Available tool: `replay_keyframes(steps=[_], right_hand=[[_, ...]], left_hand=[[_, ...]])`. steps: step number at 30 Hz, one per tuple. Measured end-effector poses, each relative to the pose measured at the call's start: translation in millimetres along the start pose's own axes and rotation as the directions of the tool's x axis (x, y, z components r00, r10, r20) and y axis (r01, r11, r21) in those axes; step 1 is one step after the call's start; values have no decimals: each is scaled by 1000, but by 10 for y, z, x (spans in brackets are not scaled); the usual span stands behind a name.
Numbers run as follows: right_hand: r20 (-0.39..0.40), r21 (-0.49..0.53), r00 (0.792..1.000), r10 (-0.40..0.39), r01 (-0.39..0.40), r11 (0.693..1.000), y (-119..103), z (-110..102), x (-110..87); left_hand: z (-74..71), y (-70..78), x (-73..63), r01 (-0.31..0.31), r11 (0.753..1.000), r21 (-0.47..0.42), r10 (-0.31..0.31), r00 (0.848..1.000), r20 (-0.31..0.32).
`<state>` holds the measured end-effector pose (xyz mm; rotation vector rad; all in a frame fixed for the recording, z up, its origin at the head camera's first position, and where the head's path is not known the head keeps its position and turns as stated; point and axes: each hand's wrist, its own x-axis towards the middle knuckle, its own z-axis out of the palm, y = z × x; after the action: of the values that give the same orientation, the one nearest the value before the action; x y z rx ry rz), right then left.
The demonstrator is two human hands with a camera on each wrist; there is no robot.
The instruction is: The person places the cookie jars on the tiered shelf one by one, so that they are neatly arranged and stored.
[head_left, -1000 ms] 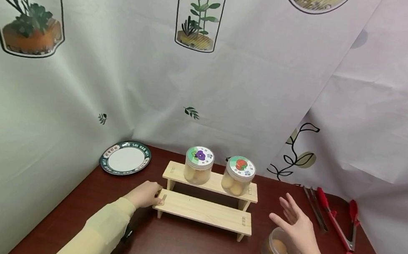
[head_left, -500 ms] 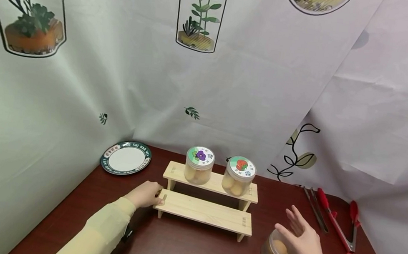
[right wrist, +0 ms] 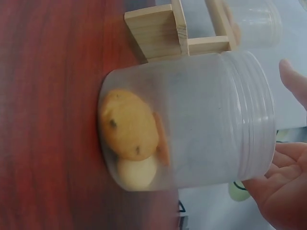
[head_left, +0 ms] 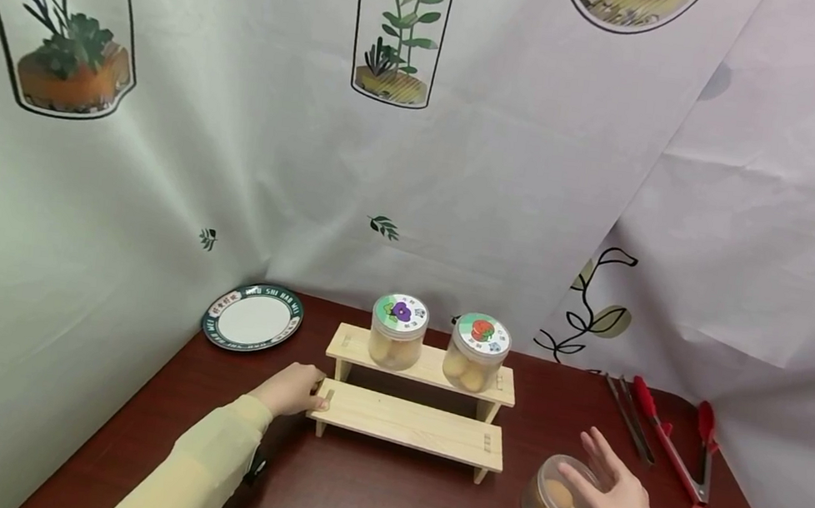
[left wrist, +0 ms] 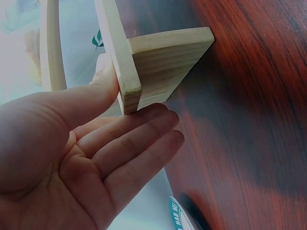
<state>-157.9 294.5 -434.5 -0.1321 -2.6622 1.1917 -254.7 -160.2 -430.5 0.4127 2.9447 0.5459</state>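
At the left end of a two-step wooden display stand [head_left: 406, 426], my left hand [head_left: 289, 390] pinches the lower board. The left wrist view puts its thumb [left wrist: 106, 79] on one face of the board [left wrist: 125, 79], with the fingers at the other side. An uncovered clear plastic jar [head_left: 537, 503] with round golden biscuits [right wrist: 128, 125] inside stands upright on the table, right of the stand. My right hand [head_left: 622, 505] is at its rim, thumb and fingers spread apart. In the right wrist view the thumb [right wrist: 293, 81] is clear of the rim; whether the other fingers touch it, I cannot tell.
Two lidded jars, one with a purple picture [head_left: 398, 333] and one with a red picture [head_left: 477, 352], stand on the upper step. A green-rimmed plate [head_left: 249, 345] leans at the back left. Metal tongs [head_left: 630, 418] and red-handled tongs [head_left: 672, 452] lie at the right.
My right hand has moved down and to the right, from above the open jar to beside its rim. The left hand stays at the stand's end.
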Motion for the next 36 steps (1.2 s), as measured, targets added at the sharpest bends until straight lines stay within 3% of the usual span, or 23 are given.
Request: replay_keyframes(steps=[8,14,18,23,36], right_hand=[[51,-127,995,82,-75,989,83,-37,-105],[66,-197,993,94,-79,977,118,-25,-189],[98,-198,987,130,-109,974,158,-11,-218],[173,-201,960,219,-184,962,192,-13,-210],[208,-254,948,240,-185,949,202,2,-202]], left_hand=[[-8,12,-17,-21,1000,2,21,1000,-17],[-5,10,-16,-27,1000,2,27,999,-22],[2,6,-11,-19,1000,2,19,1000,-17],[17,-8,6,-5,1000,-4,5,1000,-6],[29,-28,20,-8,1000,2,8,1000,2]])
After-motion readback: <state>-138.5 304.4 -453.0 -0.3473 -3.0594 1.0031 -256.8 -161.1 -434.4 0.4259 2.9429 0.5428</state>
